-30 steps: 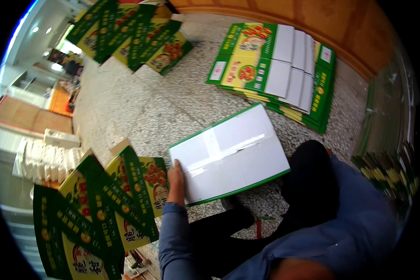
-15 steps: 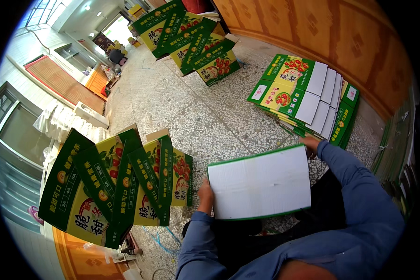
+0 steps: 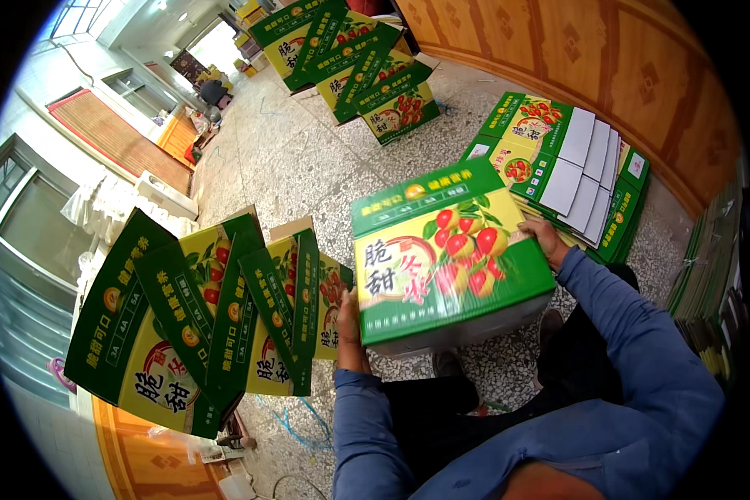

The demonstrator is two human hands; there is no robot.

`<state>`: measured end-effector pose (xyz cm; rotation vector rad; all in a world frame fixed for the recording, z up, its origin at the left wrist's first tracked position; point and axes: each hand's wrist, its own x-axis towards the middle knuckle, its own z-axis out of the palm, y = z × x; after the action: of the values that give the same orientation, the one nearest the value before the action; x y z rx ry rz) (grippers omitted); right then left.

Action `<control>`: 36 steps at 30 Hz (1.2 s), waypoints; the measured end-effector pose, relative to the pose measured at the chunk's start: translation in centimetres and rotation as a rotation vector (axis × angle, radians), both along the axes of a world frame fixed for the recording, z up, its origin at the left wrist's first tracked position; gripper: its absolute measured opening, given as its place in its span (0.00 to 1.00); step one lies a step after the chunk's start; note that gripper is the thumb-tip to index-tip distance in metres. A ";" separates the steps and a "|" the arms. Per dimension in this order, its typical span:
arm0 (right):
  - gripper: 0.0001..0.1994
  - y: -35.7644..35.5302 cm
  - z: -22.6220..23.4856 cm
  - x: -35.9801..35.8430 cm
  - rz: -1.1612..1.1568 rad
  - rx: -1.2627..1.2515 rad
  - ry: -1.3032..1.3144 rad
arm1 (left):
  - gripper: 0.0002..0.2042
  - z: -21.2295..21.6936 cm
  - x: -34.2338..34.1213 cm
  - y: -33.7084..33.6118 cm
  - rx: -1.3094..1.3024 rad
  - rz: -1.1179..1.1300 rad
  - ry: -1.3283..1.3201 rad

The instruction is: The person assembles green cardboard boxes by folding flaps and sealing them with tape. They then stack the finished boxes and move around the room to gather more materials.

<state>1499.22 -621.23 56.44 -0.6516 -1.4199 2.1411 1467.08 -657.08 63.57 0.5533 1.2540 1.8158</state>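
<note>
A green and yellow cardboard box [image 3: 442, 292] with red fruit printed on it is held up in front of my legs, between both hands. Its printed side is turned up toward me, and a pale face shows along the lower edge. My left hand [image 3: 349, 329] presses against the box's left side, with most of its fingers out of sight. At the upper right edge, my right hand [image 3: 545, 242] grips the box with bent fingers. Just beyond that hand lies a pile of flat, folded cartons [image 3: 529, 137], printed in the same green and yellow.
Opened cartons [image 3: 167, 325] stand nested in one another on my left, and a similar group [image 3: 354, 71] stands farther off. Wooden panelling [image 3: 558, 50] runs along the right. Flat cardboard stacks [image 3: 700, 283] are at the right rim. Blue cord [image 3: 304, 425] lies on the speckled floor.
The box has been turned from its plain white face to its printed side and raised a little away from me. Both hands have stayed on it, the right one shifting along its edge.
</note>
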 end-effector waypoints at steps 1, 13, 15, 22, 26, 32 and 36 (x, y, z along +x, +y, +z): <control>0.19 -1.7 2.1 -1.7 0.011 -0.191 0.132 | 0.37 -0.7 -1.7 -1.9 -0.102 0.125 0.083; 0.33 -1.5 -2.2 -5.4 -0.168 0.273 -0.298 | 0.37 -3.9 -2.5 2.5 -0.595 0.461 -0.114; 0.30 -5.2 -1.0 -8.9 -0.040 0.614 -0.672 | 0.30 -4.7 -6.0 -3.1 -0.400 0.398 0.145; 0.21 1.7 -5.8 -4.0 -0.086 0.845 -0.759 | 0.16 3.9 6.0 -10.9 -0.517 0.659 0.628; 0.19 -0.9 -4.2 -4.6 -0.016 0.420 -0.541 | 0.20 -10.4 12.4 -28.6 -1.218 0.834 0.503; 0.23 -4.0 -1.9 -4.4 -0.008 0.268 -0.750 | 0.19 -26.1 31.3 -44.0 -1.543 0.922 0.105; 0.21 -3.4 -2.1 -3.7 0.001 0.236 -0.769 | 0.23 -26.9 32.7 -41.0 -1.606 0.896 0.353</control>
<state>1495.47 -624.67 54.31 -1.4701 -2.0002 1.7361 1499.81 -698.05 36.67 -0.7382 2.8863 0.6474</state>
